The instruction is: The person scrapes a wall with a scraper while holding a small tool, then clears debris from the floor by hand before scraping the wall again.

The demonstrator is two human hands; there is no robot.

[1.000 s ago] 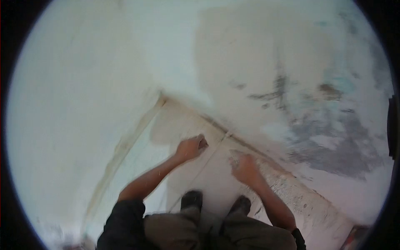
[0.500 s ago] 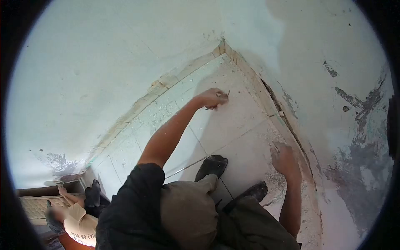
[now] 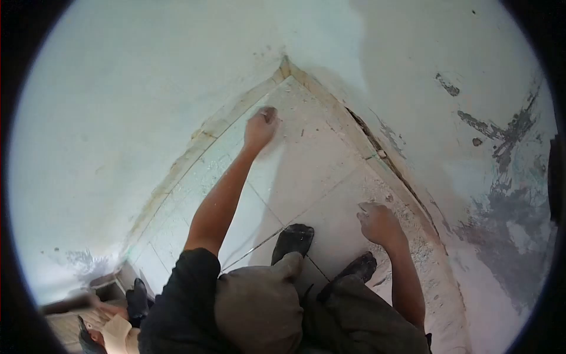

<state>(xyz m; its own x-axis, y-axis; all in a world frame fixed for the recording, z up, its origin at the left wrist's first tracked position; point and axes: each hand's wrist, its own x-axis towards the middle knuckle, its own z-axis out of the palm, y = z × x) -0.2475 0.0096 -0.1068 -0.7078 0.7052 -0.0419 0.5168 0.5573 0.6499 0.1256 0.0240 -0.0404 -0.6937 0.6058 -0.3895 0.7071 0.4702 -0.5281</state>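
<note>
My left hand [image 3: 261, 125] reaches far forward and rests on a pale floor tile [image 3: 306, 171] close to the room's corner [image 3: 285, 62]. Its fingers are curled against the tile, and whether they hold anything is hidden. My right hand [image 3: 379, 223] rests on the floor by the right-hand skirting [image 3: 413, 203]. Its fingers are bent under, with dust and crumbs of plaster [image 3: 420, 251] around it. I am crouched, with both black shoes [image 3: 293, 239] on the tiles between my arms.
Two pale plastered walls meet at the corner, and the right one has grey, scraped patches [image 3: 501, 218]. A dark crack [image 3: 368, 138] runs along the right skirting. Another person [image 3: 112, 333] crouches at the lower left beside a low box.
My left hand has moved further toward the corner and the left skirting. My right hand has drawn slightly back along the right wall. The view has tilted a little.
</note>
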